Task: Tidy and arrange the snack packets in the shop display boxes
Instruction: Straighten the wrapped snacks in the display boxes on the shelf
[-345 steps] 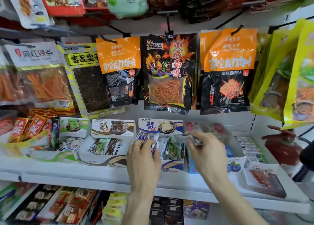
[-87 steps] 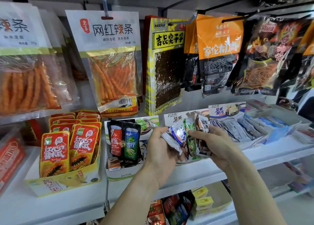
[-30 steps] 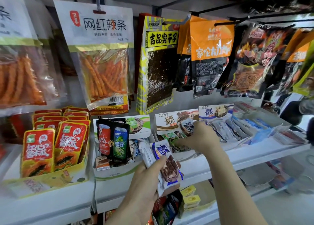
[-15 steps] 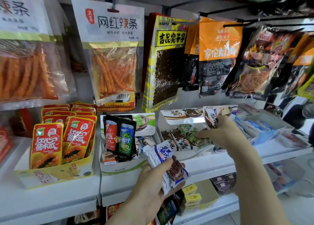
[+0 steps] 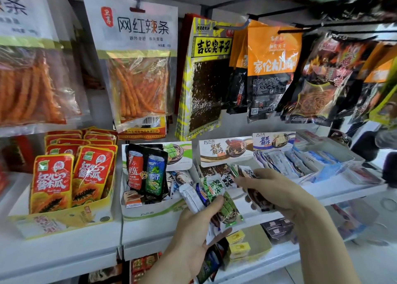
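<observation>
My left hand (image 5: 194,225) grips a fanned bunch of small snack packets (image 5: 211,194), white, blue and green, in front of the shelf edge. My right hand (image 5: 272,192) is closed on a dark brown packet (image 5: 256,196) just right of that bunch, below the brown display box (image 5: 225,150). That box holds a few dark and green packets. Left of it stands the green display box (image 5: 150,211) with a black cola-print pouch (image 5: 146,172). The blue display box (image 5: 272,141) on the right holds a row of pale packets.
A yellow tray of red papaya packets (image 5: 73,178) stands at the left. Large snack bags (image 5: 139,69) hang on hooks above the white shelf (image 5: 64,249). More boxes sit on the lower shelf (image 5: 240,247). A dark figure stands at the far right edge.
My right hand has come down out of the brown box with a dark packet. A green packet has joined the bunch in my left hand, which has risen to the shelf edge.
</observation>
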Demonstrator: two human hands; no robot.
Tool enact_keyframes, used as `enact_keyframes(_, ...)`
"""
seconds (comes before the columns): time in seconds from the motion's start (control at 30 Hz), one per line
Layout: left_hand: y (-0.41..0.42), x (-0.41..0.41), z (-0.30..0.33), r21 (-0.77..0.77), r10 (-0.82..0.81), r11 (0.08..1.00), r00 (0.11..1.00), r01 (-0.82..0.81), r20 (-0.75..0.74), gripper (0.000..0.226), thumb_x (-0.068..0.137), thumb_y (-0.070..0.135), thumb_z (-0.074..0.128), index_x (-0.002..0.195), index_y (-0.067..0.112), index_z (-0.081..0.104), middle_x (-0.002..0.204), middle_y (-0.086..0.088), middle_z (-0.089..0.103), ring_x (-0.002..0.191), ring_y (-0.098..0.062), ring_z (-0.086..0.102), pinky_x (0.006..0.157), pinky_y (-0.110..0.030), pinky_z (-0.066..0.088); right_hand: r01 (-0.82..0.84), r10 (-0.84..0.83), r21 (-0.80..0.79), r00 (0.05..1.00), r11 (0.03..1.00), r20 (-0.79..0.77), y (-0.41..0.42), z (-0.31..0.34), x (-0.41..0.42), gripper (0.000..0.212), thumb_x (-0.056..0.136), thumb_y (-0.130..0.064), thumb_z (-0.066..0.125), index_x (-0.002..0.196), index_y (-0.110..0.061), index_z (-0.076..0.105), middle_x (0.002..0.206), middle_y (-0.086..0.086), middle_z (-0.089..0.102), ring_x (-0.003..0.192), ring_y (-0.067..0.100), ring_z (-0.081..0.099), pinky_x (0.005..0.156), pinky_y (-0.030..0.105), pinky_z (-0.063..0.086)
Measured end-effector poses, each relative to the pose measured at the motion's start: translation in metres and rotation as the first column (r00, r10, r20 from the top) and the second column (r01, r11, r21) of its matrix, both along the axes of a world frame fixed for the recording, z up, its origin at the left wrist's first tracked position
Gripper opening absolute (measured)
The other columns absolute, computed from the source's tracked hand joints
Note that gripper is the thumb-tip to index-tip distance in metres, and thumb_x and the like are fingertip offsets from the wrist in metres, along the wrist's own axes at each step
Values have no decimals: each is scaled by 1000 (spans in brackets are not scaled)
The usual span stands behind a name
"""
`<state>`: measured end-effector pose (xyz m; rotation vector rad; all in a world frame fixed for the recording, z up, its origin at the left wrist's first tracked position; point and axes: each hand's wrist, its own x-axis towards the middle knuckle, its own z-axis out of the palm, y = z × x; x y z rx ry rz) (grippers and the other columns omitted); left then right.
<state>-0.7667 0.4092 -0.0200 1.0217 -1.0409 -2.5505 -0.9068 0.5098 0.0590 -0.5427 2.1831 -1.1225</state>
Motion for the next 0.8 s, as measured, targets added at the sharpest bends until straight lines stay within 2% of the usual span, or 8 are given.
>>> enact_keyframes(0.07,-1,1,-3,-28,7,1000,1000,-6,16,30,70,25,89,98,19,79,98,-6,79,100,-30,73,92,-49,57,125,-123,-55,992,991,38,-1,-5,-9,15,90,-18,73,89,-15,58,92,17,67,78,35,69,74,44,58)
enact_keyframes(0.2,-1,4,-6,-97,39,995,998,-34,49,32,65,28,93,93,25,78,94,2,79,99,-24,72,103,-49,50,153,-150,-83,988,985,39,-3,-15,-24,13,92,1,53,82,2,60,79,16,55,64,28,55,69,42,40)
enact_keyframes(0.37,-1,7,-7,-134,57,990,998,-52,41,33,69,26,91,98,24,76,94,4,79,97,-21,73,104,-46,50,242,-256,-113,958,964,-132,-14,-24,-33,21,83,-6,78,102,2,72,89,20,72,82,29,69,82,49,61)
enact_keyframes(0.47,-2,7,-13,-175,76,982,996,-67,46,50,60,36,94,105,27,74,97,8,79,101,-18,70,105,-44,47,309,-341,-169,915,936,-216,-28,-31,-35,16,77,-14,85,75,-6,71,73,11,70,69,24,64,75,51,58)
enact_keyframes(0.53,-2,7,-16,-199,87,977,995,-78,41,61,51,42,96,107,28,74,99,8,78,103,-18,70,106,-44,47,277,-316,-178,912,944,-259,-37,-35,-35,22,81,-17,80,73,1,71,65,12,67,60,20,54,63,40,50)
enact_keyframes(0.63,-2,6,-20,-222,103,971,994,-93,32,76,40,51,99,108,30,73,103,10,77,106,-17,68,108,-45,44,202,-248,-174,917,964,-313,-47,-39,-34,19,83,-13,75,82,6,71,66,16,62,68,19,52,68,29,39)
enact_keyframes(0.7,-2,6,-21,-233,109,968,993,-97,40,77,39,52,99,108,31,72,104,11,77,106,-16,67,107,-43,44,190,-211,-92,880,977,-424,-53,-42,-33,7,79,-10,76,86,-8,76,69,2,65,76,23,62,69,29,47)
enact_keyframes(0.8,-2,6,-20,-224,109,970,993,-94,55,59,53,42,97,105,28,74,95,12,78,98,-11,68,92,-33,46,190,-159,-10,790,982,-591,-61,-49,-32,8,70,-18,82,75,-13,77,73,5,74,77,27,69,71,35,58)
